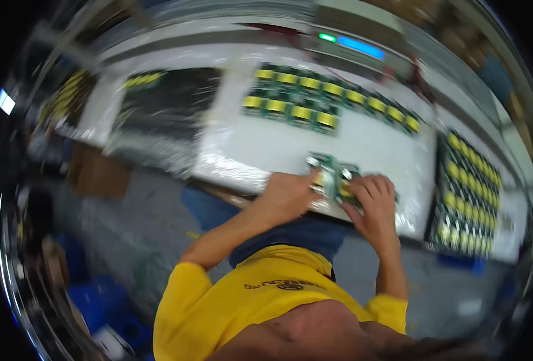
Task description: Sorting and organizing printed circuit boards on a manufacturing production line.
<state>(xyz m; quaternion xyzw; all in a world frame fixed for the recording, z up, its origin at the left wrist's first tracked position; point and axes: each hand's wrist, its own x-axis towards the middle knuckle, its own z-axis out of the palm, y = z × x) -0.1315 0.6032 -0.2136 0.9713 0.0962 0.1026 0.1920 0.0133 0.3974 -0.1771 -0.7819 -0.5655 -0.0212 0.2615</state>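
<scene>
Two small green circuit boards lie side by side on the white worktop near its front edge, slightly smeared by motion. At the left circuit board (319,161), my left hand (287,195) has its fingertips closed on the near left part, partly hiding a yellow component. My right hand (371,198) bends its fingers round the right circuit board (346,173), with the thumb low and the fingers over its right side. Both boards seem to rest on the worktop or just above it; blur hides which. Behind them stand rows of similar circuit boards (302,112) with yellow-wrapped parts.
A black tray (468,198) full of such boards stands at the right. Left of the white worktop (242,150) lies a dark, plastic-covered mat (164,114) with several boards at its far edge. An instrument with a lit blue display (361,47) sits at the back. A cardboard box (101,171) stands below left.
</scene>
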